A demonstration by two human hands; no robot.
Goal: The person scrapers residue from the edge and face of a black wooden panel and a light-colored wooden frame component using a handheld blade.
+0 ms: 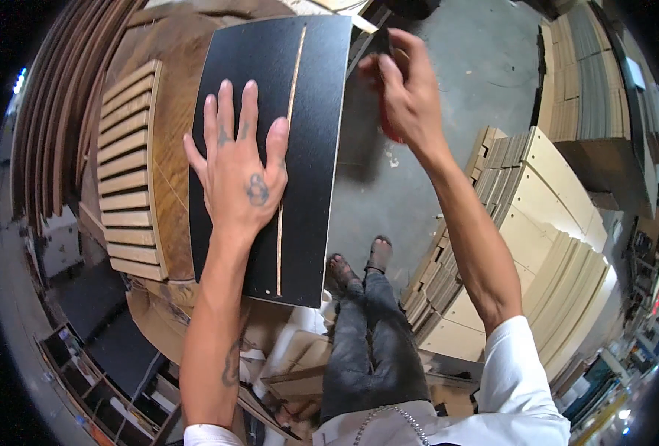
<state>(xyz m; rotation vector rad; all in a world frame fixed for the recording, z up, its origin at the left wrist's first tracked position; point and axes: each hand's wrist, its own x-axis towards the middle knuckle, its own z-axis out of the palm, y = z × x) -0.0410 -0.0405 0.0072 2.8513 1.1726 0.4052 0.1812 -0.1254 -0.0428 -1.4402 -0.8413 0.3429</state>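
Observation:
A black panel [315,149] with a pale groove running down its length lies on a wooden workbench. Flat on it, fingers spread, rests my left hand [240,171], its thumb beside the groove. My right hand [411,100] is raised just beyond the panel's right edge, apart from it. Its fingers curl round a small red and black tool [391,132], mostly hidden in the grip and blurred, so its exact kind does not show.
Left of the panel, a row of light wooden strips [127,175] lies on the bench [173,111]. Long curved brown boards [54,89] stand at far left. Stacked pale panels [545,201] rise on the right, with more board stacks [586,74] behind. Grey floor [471,82] lies between.

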